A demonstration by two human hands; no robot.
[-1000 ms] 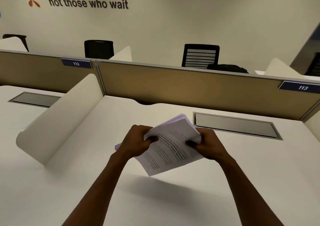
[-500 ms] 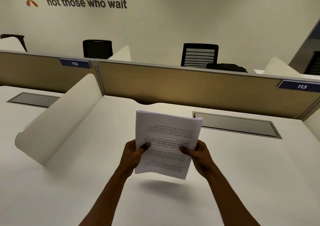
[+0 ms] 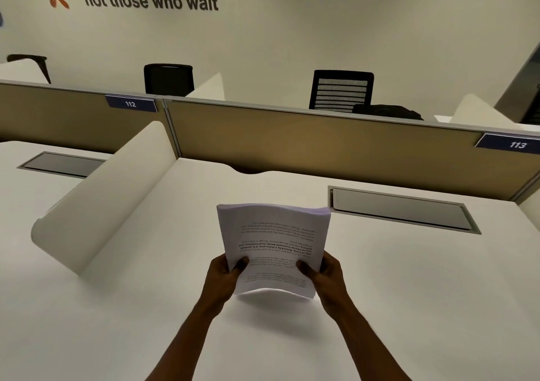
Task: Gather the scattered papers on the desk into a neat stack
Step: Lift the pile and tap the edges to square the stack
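Note:
A stack of white printed papers (image 3: pixel 274 234) hangs in the air above the white desk (image 3: pixel 146 307), its sheets lined up and slightly bowed, text upside down to me. My left hand (image 3: pixel 223 275) grips its lower left edge, thumb on top. My right hand (image 3: pixel 324 275) grips the lower right edge the same way. The stack's near edge floats just above the desk surface. I see no loose sheets lying on the desk.
A curved white divider (image 3: pixel 96 208) rises on the left. A grey cable hatch (image 3: pixel 400 211) is set into the desk at the right, behind the papers. A tan partition (image 3: pixel 321 147) closes the back, with black chairs (image 3: pixel 342 90) beyond.
The papers have gone from a tilted, fanned bundle to a squared upright stack. Both hands slid down to its near corners and the stack shifted slightly toward me.

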